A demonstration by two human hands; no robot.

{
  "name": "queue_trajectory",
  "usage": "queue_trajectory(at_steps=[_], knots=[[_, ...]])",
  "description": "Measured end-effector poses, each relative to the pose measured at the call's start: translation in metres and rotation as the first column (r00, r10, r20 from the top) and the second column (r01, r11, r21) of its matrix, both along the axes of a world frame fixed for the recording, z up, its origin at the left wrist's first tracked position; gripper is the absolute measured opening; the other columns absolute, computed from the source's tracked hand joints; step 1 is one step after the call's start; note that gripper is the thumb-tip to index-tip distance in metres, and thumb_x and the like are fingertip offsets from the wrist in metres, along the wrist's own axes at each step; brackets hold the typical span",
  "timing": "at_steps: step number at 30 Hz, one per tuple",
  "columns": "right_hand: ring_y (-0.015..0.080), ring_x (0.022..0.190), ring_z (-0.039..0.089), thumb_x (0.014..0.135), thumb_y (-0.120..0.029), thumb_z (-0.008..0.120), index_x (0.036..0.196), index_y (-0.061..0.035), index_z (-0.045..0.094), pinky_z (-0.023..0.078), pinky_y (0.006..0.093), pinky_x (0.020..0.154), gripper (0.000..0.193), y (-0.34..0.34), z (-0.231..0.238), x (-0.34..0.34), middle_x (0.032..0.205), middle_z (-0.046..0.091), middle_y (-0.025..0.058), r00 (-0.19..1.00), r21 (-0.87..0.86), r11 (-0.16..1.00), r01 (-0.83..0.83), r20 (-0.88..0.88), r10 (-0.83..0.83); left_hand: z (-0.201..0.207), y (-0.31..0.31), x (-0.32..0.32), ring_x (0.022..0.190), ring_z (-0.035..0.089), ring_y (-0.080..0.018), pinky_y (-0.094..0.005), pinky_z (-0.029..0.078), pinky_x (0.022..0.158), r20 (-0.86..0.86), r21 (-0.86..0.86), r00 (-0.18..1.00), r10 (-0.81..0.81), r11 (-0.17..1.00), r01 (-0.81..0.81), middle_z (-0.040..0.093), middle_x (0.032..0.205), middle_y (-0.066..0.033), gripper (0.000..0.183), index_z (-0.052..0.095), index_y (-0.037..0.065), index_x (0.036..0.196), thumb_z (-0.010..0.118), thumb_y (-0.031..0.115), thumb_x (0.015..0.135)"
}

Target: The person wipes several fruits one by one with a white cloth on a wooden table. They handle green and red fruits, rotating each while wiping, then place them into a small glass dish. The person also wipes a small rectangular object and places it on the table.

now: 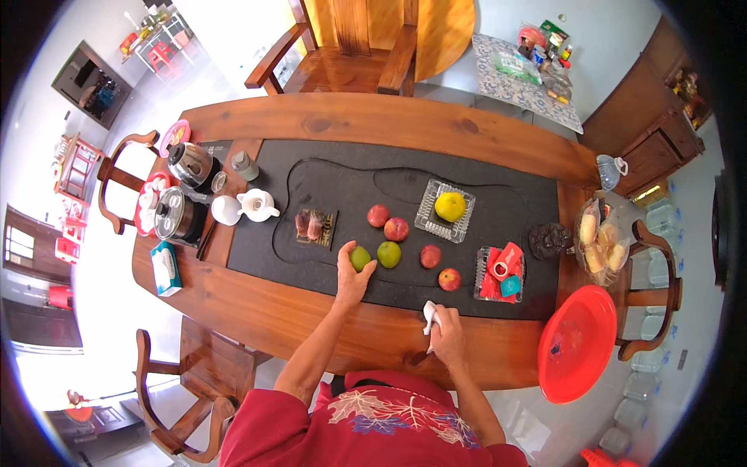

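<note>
My left hand point(354, 279) curls round a round green fruit point(360, 258) on the black table inlay point(327, 268). A second green fruit point(389, 254) rests just to the right of it. At the table's near edge my right hand point(447, 336) grips a crumpled white cloth or tissue point(429, 314). Beyond the green ones are two red fruits, one point(378, 215) beside another point(396, 229). Farther right sit a red fruit point(430, 256) and a red-yellow fruit point(450, 279). A yellow fruit point(450, 206) lies in a square clear glass dish point(426, 224).
Right of the fruits stand a glass dish of red packets point(489, 286), a dark carved figure point(549, 240), a bag of snacks point(601, 241) and a red basin point(545, 366). At left are a white teapot point(258, 205), kettles point(191, 165) and a tissue box point(166, 268). A black cord point(289, 175) loops across the inlay.
</note>
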State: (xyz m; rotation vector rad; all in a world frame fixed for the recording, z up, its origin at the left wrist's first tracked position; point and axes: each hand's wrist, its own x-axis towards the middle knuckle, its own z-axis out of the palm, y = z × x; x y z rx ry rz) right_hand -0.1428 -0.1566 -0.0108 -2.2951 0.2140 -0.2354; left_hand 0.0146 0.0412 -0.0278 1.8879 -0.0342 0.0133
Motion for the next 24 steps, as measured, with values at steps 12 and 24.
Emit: queue_trajectory(at_steps=[12, 24], knots=[[0.0319, 0.106, 0.05, 0.08, -0.02, 0.059, 0.105, -0.0077, 0.061, 0.037, 0.0476, 0.087, 0.028, 0.127, 0.119, 0.049, 0.111, 0.056, 0.0127, 0.921, -0.24, 0.969, 0.051, 0.387, 0.047, 0.061, 0.003, -0.075, 0.107, 0.053, -0.0214, -0.0365, 0.044, 0.095, -0.165, -0.983, 0.731, -0.662, 0.05, -0.176, 0.052, 0.119, -0.0059, 0.038, 0.043, 0.012, 0.128, 0.042, 0.031, 0.096], [0.0114, 0.081, 0.059, 0.09, -0.009, 0.045, 0.1, 0.0028, 0.06, 0.046, 0.0242, 0.071, 0.022, 0.123, 0.101, 0.091, 0.093, 0.063, 0.0064, 1.0, 0.975, 0.219, 0.026, -0.025, -0.008, 0.108, 0.04, -0.084, 0.096, 0.054, -0.0174, -0.0361, 0.047, 0.081, -0.235, -0.944, 0.804, -0.546, 0.327, -0.054, 0.054, 0.107, -0.0046, 0.025, 0.045, 0.009, 0.11, 0.052, 0.021, 0.09]])
